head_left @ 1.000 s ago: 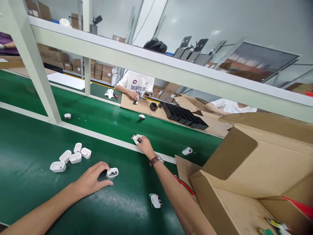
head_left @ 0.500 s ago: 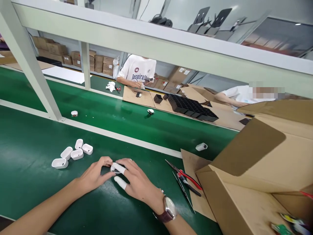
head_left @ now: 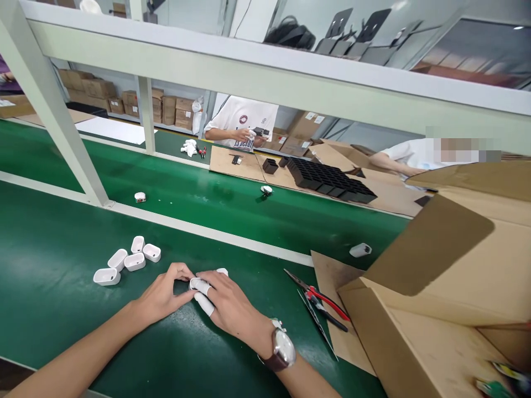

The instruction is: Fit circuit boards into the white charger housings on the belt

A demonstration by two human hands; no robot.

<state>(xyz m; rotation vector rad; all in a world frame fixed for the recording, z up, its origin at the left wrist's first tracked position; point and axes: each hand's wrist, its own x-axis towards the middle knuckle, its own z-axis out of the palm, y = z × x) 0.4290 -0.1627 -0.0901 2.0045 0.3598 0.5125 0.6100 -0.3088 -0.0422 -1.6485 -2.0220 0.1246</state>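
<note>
My left hand (head_left: pixel 166 293) pinches a small white rounded part (head_left: pixel 193 284) between thumb and fingers, just above the green table. My right hand (head_left: pixel 234 304) closes on the same part from the other side, with white finger covers on its thumb and index finger and a watch on the wrist. Fingers hide most of the part, so its exact kind cannot be told. To the left lie several white oval plastic cups (head_left: pixel 107 277), open side up. A small white piece (head_left: pixel 279 324) shows behind my right wrist.
Red-and-black pliers (head_left: pixel 317 298) and tweezers (head_left: pixel 317 323) lie right, beside an open cardboard box (head_left: pixel 373 326). A green conveyor (head_left: pixel 207 204) carries small white parts (head_left: pixel 360 250). Across it, co-workers sit near a black divided tray (head_left: pixel 327 179). A metal frame (head_left: pixel 68 110) crosses above.
The white parts on the conveyor have shifted right. My fingers have closed further over the white part. The co-worker opposite has raised both hands around a black item. My view has shifted slightly.
</note>
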